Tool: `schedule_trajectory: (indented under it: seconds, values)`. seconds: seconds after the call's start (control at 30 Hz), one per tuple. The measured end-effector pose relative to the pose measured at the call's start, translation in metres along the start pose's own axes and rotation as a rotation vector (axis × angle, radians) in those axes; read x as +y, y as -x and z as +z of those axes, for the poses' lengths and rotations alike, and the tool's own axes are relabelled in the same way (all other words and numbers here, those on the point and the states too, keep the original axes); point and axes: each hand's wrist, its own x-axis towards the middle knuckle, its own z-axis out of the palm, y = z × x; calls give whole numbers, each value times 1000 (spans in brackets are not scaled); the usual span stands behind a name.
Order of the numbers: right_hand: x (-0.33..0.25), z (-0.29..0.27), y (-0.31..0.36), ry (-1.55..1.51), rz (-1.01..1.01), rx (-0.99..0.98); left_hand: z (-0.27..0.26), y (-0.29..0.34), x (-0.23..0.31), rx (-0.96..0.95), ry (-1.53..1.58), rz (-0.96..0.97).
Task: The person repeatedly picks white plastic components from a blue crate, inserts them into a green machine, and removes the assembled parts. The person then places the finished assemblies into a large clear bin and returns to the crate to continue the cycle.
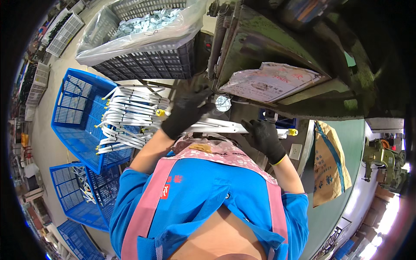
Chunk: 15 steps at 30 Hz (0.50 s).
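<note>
Blue cloth of my shirt (195,186) fills the lower middle of the frame, nearest the camera, with the pink straps of my apron (146,208) running up either side and its flowered front bunched near the centre. Beyond it, a white tube (216,125) lies across the middle of the frame, a yellow cap (293,131) on its right end. My left hand (185,113), in a black glove, is over the left stretch of the tube, slightly blurred, thumb and fingers apart and pointing to the upper right. My right hand (265,138), gloved too, has its fingers over the tube near that cap; I cannot tell whether they close around it.

Just left of my left hand, a stack of bent white tubes (125,119) overlaps a blue crate (73,110). At the upper left, pale metal pieces (149,24) sit in a dark crate (151,63) lined with clear plastic. Green machinery (255,45) takes up the upper right, a torn sheet (273,82) on its front and a round white light (223,103) near its lower left. Right of my right arm lies a brown sack (327,173).
</note>
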Motion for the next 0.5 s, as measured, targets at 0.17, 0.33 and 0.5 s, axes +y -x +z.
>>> schedule_trajectory:
  seconds: [0.17,0.33,0.5]
  values:
    - [12,9,-19,-50,7,34,-71,17,-8,-236,-240,-90]
    - [21,18,-38,-69,-114,106,-76,23,-15,-160,-360,-153]
    - [29,23,-49,-99,-134,167,-73,21,-16,-103,-411,-173]
